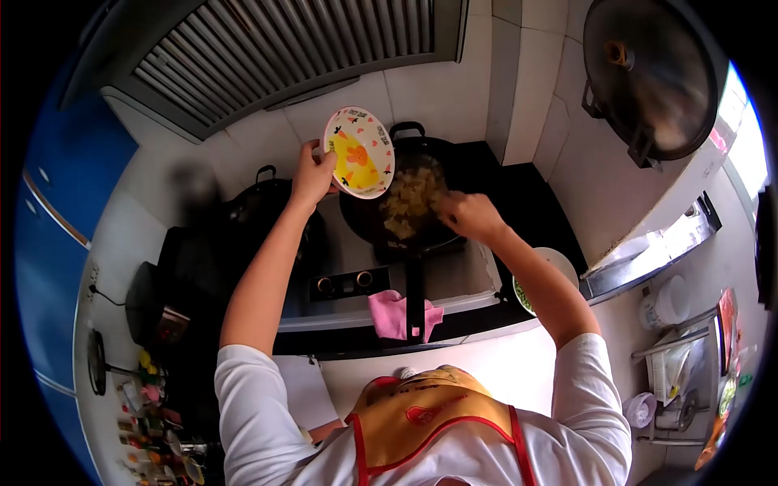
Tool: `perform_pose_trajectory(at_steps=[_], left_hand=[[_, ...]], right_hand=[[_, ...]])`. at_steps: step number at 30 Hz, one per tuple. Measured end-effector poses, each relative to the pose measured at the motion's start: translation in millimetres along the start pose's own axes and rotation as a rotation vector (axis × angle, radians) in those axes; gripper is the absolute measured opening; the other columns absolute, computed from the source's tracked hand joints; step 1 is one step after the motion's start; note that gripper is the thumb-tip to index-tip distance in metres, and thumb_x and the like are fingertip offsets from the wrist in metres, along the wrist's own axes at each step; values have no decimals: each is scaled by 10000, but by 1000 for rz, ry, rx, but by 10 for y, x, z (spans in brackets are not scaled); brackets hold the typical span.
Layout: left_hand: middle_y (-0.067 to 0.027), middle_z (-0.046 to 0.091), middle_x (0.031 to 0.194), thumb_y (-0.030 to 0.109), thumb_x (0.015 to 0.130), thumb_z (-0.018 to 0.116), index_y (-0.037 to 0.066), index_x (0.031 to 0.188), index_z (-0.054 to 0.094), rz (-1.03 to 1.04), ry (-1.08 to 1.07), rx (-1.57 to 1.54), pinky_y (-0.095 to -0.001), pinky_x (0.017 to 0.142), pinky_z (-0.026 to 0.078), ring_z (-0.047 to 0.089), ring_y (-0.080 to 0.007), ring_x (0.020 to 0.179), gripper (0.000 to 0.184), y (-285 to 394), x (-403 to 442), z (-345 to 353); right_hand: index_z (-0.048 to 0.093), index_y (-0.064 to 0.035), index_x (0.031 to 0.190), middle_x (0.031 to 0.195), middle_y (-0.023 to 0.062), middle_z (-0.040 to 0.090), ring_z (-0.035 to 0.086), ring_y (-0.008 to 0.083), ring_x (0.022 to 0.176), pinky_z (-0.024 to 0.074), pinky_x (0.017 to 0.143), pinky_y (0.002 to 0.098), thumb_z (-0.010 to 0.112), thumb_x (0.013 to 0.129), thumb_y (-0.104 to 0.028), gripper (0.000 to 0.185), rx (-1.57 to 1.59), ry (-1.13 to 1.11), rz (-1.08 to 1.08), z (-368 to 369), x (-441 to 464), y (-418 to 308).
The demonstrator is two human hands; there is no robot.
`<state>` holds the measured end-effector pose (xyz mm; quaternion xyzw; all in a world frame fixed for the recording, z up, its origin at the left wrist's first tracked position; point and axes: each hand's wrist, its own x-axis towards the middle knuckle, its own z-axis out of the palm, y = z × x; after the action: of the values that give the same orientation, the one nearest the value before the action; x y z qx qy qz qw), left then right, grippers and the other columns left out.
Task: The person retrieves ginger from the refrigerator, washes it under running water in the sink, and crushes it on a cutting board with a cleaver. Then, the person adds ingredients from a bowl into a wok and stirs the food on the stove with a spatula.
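Observation:
My left hand [314, 174] grips the rim of a white patterned bowl [382, 150], which is tilted above the left part of a black wok [365, 223]. Yellow liquid or residue shows inside the bowl, around an orange print. Pale yellowish food pieces [412, 198] lie in the wok. Over the wok's right side, my right hand [466, 215] has its fingers curled together near the food; whatever they hold, if anything, is too small or hidden to name.
A pink cloth [389, 314] lies by the wok's handle. Another dark pan [263, 198] sits on the left of the stove. Right of the stove is a plate with green pieces [523, 296]. A large lid [651, 89] hangs at the upper right.

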<state>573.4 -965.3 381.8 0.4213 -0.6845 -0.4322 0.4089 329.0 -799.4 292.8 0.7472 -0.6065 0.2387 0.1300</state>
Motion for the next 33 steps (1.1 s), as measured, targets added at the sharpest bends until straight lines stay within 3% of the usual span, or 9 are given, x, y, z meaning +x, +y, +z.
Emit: perform_pose_trajectory(at_steps=[3, 6, 9, 11, 15, 17, 20, 33], left_hand=[[-122, 560, 901, 216, 816, 537, 30, 1282, 337, 68, -16, 59, -308, 582, 527, 619, -189, 742, 540, -28, 58, 56], [-149, 568, 903, 215, 804, 536, 23, 1286, 344, 174, -15, 225, -339, 688, 507, 617, -239, 778, 553, -84, 180, 66], [-184, 559, 980, 216, 790, 545, 60, 1316, 338, 334, -14, 359, -364, 789, 465, 597, -298, 867, 586, -99, 262, 117], [-185, 531, 1068, 241, 789, 552, 156, 1342, 334, 519, 6, 490, -385, 818, 455, 564, -331, 949, 601, -118, 302, 156], [-171, 506, 1107, 272, 795, 550, 244, 1334, 354, 513, 7, 581, -391, 809, 460, 558, -335, 963, 574, -3, 233, 261], [-154, 512, 1087, 291, 803, 542, 281, 1327, 360, 520, -17, 615, -390, 800, 464, 562, -328, 950, 555, 66, 194, 295], [-178, 492, 1138, 181, 811, 526, 252, 1331, 378, 461, -81, 604, -360, 866, 427, 529, -325, 1022, 545, 191, 138, 341], [-150, 502, 1108, 192, 799, 543, 280, 1326, 388, 571, -97, 649, -333, 850, 431, 536, -300, 1000, 556, 322, 154, 405]], right_hand=[[601, -106, 861, 747, 106, 581, 593, 282, 640, 489, 578, 382, 619, 717, -162, 156, 76, -101, -41, -237, -112, -182], [616, -113, 894, 750, 76, 572, 591, 260, 624, 482, 559, 350, 612, 734, -132, 161, 130, 32, 24, -497, -257, -248], [632, -73, 847, 734, 69, 571, 584, 244, 568, 477, 518, 321, 631, 706, -74, 141, 141, 147, 86, -726, -444, -334], [631, -69, 848, 742, 71, 571, 575, 242, 546, 463, 496, 319, 626, 718, -53, 131, 170, 174, 94, -844, -570, -399], [635, -68, 840, 756, 74, 575, 567, 233, 518, 452, 483, 318, 590, 739, 5, 133, 313, 192, 187, -908, -827, -573], [641, -58, 844, 757, 83, 583, 599, 255, 586, 487, 521, 324, 628, 691, 2, 165, 357, 162, 240, -879, -934, -646], [633, -58, 854, 758, 84, 563, 588, 244, 567, 471, 517, 327, 590, 726, 28, 160, 381, 184, 223, -801, -1045, -706], [625, -51, 865, 753, 79, 550, 568, 215, 582, 449, 513, 308, 579, 735, 48, 169, 482, 212, 391, -629, -1356, -896]])
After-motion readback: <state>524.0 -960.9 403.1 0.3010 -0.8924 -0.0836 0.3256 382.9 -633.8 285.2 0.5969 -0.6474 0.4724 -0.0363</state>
